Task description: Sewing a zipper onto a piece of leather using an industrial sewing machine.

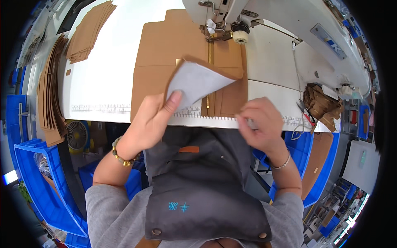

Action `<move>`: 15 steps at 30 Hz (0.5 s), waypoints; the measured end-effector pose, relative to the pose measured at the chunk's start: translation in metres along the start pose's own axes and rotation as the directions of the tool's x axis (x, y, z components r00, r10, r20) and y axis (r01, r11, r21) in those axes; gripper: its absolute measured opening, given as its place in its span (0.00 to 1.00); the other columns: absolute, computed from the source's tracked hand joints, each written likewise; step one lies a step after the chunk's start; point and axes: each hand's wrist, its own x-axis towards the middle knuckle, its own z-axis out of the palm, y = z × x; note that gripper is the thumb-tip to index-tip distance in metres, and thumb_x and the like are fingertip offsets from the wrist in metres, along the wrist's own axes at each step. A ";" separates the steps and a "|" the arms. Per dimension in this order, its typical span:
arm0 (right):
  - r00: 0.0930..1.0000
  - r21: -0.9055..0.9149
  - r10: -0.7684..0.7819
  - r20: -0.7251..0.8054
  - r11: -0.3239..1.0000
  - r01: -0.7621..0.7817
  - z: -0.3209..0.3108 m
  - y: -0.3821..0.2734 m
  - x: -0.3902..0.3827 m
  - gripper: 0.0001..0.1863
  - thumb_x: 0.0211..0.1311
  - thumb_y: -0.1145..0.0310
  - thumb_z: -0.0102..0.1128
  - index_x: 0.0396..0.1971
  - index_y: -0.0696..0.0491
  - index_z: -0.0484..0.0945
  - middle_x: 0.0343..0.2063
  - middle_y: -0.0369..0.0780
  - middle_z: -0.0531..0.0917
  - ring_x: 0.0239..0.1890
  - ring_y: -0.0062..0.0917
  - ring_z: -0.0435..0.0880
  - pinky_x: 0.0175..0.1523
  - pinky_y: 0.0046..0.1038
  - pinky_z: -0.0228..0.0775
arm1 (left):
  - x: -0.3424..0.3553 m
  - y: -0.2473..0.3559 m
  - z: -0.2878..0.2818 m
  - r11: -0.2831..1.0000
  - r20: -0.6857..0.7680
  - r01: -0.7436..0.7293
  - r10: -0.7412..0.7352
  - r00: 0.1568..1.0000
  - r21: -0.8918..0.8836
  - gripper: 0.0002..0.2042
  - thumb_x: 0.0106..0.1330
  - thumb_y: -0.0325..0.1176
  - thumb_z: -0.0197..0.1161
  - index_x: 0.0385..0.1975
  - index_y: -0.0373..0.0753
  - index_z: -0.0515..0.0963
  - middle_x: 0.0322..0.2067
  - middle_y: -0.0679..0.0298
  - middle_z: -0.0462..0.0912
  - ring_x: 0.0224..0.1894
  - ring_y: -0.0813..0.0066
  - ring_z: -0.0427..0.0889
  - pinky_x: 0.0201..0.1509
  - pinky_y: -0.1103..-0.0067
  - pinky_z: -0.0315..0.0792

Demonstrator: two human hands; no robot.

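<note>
My left hand (151, 113) is closed on a brown fabric or leather panel with a pale grey backing (202, 80), its thumb pressed on the pale side. One corner of that panel is lifted and folded over to the right. Under it lies a larger brown piece (155, 45), flat on the white table, with a brass-coloured zipper (208, 97) running down toward the table's front edge. To the right, my right hand (262, 124) hovers by that edge, its fingers curled into a pinch; what they hold, if anything, I cannot make out.
A white sewing machine (289, 20) stands over the far right, its needle area beside the zipper. Stacks of brown pieces (89, 33) lie at left. Scissors (305, 112) and crumpled brown scraps (320, 103) sit at right. Blue bins (45, 182) flank the table.
</note>
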 end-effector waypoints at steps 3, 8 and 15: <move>0.992 -0.022 -0.126 0.028 0.992 0.127 0.026 -0.009 0.003 0.14 0.50 0.73 0.75 0.37 0.55 0.82 0.37 0.40 0.82 0.39 0.35 0.84 0.42 0.34 0.78 | 0.002 0.003 -0.002 0.993 -0.050 -0.100 0.104 0.993 0.067 0.19 0.84 0.38 0.48 0.58 0.25 0.73 0.45 0.53 0.82 0.47 0.65 0.78 0.58 0.71 0.72; 0.969 -0.153 -0.217 0.118 0.960 0.234 0.041 -0.012 0.011 0.16 0.51 0.72 0.75 0.41 0.56 0.85 0.40 0.40 0.84 0.41 0.35 0.85 0.40 0.34 0.79 | 0.002 -0.002 0.000 0.986 -0.075 -0.167 0.169 0.983 0.025 0.20 0.85 0.40 0.47 0.56 0.25 0.74 0.42 0.54 0.82 0.45 0.69 0.77 0.56 0.72 0.73; 0.957 -0.186 -0.274 0.093 0.940 0.287 0.042 -0.009 0.010 0.14 0.52 0.73 0.74 0.40 0.56 0.85 0.39 0.40 0.85 0.39 0.34 0.86 0.37 0.30 0.79 | 0.000 -0.003 -0.001 0.998 -0.062 0.011 -0.016 0.998 -0.066 0.20 0.85 0.41 0.48 0.51 0.25 0.76 0.38 0.56 0.82 0.41 0.71 0.76 0.50 0.72 0.74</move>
